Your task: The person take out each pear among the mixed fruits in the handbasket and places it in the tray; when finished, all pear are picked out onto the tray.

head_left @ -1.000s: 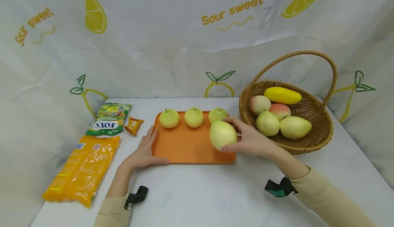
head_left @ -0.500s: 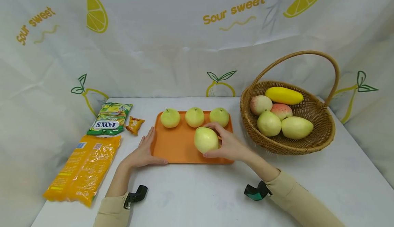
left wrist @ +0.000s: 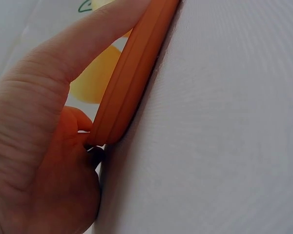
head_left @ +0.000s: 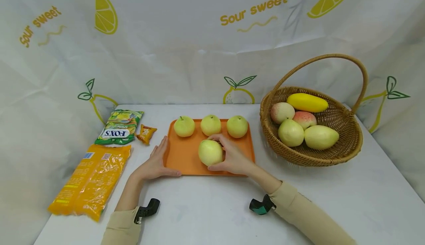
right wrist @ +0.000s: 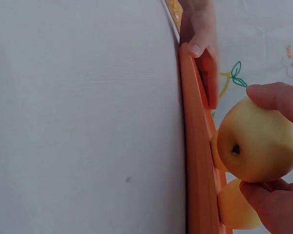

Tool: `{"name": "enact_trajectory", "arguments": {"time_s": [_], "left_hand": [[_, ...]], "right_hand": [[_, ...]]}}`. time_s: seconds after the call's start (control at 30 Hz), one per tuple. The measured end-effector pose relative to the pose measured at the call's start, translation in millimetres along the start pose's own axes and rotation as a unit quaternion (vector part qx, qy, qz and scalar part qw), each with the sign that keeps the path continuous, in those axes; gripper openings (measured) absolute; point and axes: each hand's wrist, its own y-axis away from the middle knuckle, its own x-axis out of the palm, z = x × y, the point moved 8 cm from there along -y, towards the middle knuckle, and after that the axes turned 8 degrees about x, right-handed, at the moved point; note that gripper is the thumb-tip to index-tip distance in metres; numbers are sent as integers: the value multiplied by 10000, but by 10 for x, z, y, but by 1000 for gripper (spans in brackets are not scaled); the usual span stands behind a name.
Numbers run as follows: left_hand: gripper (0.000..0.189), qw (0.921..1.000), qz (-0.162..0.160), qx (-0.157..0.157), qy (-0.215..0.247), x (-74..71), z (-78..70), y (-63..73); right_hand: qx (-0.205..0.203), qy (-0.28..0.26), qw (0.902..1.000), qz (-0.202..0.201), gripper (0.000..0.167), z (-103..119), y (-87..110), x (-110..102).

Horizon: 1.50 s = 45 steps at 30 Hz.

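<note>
My right hand (head_left: 233, 158) holds a pale yellow-green pear (head_left: 210, 152) between thumb and fingers, over the front middle of the orange tray (head_left: 182, 160). In the right wrist view the dark dimple on the end of the pear (right wrist: 263, 144) shows. Three more pears stand in a row along the tray's back: a left pear (head_left: 184, 126), a middle pear (head_left: 210, 125) and a right pear (head_left: 237, 126). At the tray's front left corner rests my left hand (head_left: 155, 166), fingers stretched along the left side, thumb along the front rim. The left wrist view shows that thumb against the tray's rim (left wrist: 132, 78).
Right of the tray stands a wicker basket (head_left: 353, 141) with a tall handle, holding several fruits, among them a long yellow one (head_left: 307, 102). On the left lie a green FOX'S bag (head_left: 120, 127), a small orange packet (head_left: 146, 134) and a large orange bag (head_left: 91, 182).
My right hand has carried the pear leftward, from the tray's right side to over its front middle. The left hand has stayed at the tray's corner.
</note>
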Motion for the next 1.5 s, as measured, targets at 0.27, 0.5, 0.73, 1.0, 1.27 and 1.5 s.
{"name": "enact_trajectory", "arguments": {"time_s": [0.27,0.5,0.73,1.0,1.27,1.5], "left_hand": [[135,10000,-6,74,-2,-10,-7,2],[135,10000,35,-2,27,4,9,3],[134,10000,30,40,29,-10,-1,9],[134,10000,58,48,5,-8,-11,14],[133,10000,73,-12,-26,-6,-16,11],[133,10000,77,13,-16,-2,-18,14]], "right_hand": [[-3,146,9998,116,78,7,-86,186],[95,15,9998,146,79,7,-170,323],[119,20,9998,151,80,44,-261,434],[132,-45,9998,125,78,80,-363,534],[8,-194,9998,84,78,118,-436,611],[-11,-261,9996,128,77,141,-478,684]]}}
